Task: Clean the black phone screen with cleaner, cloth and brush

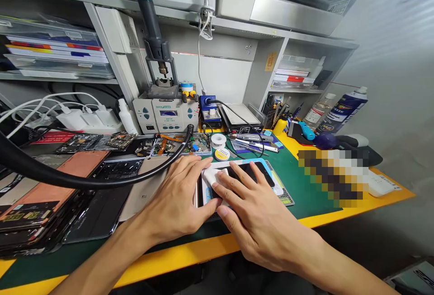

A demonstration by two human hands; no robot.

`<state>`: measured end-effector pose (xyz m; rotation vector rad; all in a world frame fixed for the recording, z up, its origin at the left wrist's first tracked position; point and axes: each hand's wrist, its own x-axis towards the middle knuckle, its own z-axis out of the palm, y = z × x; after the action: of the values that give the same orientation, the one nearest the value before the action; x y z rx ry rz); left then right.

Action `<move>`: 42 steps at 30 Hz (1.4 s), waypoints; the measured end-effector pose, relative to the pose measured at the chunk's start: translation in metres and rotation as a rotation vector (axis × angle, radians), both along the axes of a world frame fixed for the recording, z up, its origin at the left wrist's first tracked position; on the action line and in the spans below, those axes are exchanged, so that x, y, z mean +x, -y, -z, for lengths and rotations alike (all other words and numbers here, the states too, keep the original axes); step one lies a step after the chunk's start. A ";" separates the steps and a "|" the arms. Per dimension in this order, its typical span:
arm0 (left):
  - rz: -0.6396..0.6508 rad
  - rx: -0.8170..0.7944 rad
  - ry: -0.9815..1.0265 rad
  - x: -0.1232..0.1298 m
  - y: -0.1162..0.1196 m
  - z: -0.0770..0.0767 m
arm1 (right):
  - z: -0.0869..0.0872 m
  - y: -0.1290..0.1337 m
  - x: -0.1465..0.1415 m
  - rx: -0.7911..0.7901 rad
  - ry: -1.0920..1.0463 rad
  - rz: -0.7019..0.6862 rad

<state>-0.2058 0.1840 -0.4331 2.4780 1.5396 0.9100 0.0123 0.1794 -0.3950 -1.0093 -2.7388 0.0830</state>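
Black-screened phone point(246, 168): laid partly beneath the right hand point(252, 211) on a patterned work pad point(284, 186), set over the green mat point(291, 164) of the bench point(356, 209).
White cloth point(210, 173): bunched on the phone's left end, just beside the left hand point(181, 191).
Right-hand state: unclenched, fingers spread over the phone — the cloth is pressed under fingertips.
Left-hand state: fingers stretched, thumb apart; whether the phone's edge is gripped cannot be told.
Left of the hands: a gold Mi-marked housing point(144, 184) and an orange phone back point(73, 173) are crossed by a black hose point(101, 183).
Beyond the hands: a hot-air station point(169, 118) and a wire spool point(218, 141) are placed.
Far right of the hands: a spray can point(342, 111) is stood beside a clear bottle point(318, 110).
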 end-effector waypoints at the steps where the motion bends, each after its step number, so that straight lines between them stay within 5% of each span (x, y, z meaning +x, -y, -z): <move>1: 0.004 0.002 -0.003 0.000 0.000 0.000 | 0.000 -0.001 -0.001 0.006 0.000 0.005; 23: -0.036 -0.015 -0.005 0.002 0.001 -0.003 | 0.015 0.006 0.023 0.105 -0.062 0.178; 34: -0.002 -0.028 0.027 0.001 0.001 -0.002 | 0.001 0.004 -0.003 -0.011 -0.076 -0.024; 42: 0.017 -0.010 0.026 -0.001 0.000 -0.001 | -0.002 -0.009 -0.009 -0.027 -0.041 -0.018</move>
<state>-0.2069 0.1837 -0.4324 2.4591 1.5088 0.9261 0.0032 0.1887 -0.3927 -0.9785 -2.7170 0.1418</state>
